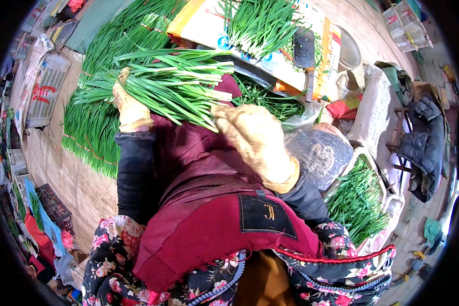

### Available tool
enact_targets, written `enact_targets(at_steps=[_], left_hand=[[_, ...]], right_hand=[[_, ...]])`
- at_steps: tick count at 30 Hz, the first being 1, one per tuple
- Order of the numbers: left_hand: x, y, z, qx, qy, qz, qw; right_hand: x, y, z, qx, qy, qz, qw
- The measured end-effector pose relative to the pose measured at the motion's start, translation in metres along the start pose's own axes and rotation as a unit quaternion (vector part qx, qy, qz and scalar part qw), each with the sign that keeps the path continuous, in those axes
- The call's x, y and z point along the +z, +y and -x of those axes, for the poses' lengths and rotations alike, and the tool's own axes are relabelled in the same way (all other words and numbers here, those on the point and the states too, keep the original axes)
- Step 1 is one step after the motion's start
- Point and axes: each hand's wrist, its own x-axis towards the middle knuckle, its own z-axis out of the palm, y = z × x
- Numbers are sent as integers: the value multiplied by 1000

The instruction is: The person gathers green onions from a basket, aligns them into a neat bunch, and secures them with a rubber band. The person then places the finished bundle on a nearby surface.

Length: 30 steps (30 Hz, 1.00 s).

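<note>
My left hand (127, 101), in a tan rubber glove, is closed around the leafy part of a loose bunch of garlic chives (176, 86), whose pale stem ends point right. My right hand (252, 137), gloved alike, has its fingertips at the lower stem ends; whether they pinch a stem is not clear. Beyond the bunch, more loose chives (262, 28) lie on a printed white and orange sack (202, 23). A cleaver (304, 48) with a wooden handle rests beside them. Banded chive bundles (99, 134) lie at the left.
Dark green leaves (269, 99) lie below the sack's edge. A container of chives (357, 202) stands at my right, near a grey cushion (317, 153). A plastic crate (48, 90) is at the far left, a metal basin (348, 48) behind the sack. A dark jacket (424, 145) hangs far right.
</note>
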Motion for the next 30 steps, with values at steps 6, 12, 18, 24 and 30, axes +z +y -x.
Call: enact_targets(at_steps=[6, 12, 18, 24, 30], left_hand=[[-9, -2, -12, 40, 39, -44, 997], [-13, -8, -18, 28, 18, -7, 999], [-7, -3, -10, 12, 34, 9, 999], [-2, -1, 0, -3, 21, 35, 999], [-13, -6, -16, -38, -10, 69, 997]], right_hand=[[17, -13, -7, 53, -81, 121, 988], [34, 7, 2, 157, -36, -116, 980], [38, 3, 1, 393, -66, -364, 842], [42, -2, 7, 438, -23, -480, 760], [50, 6, 17, 401, 11, -532, 746]])
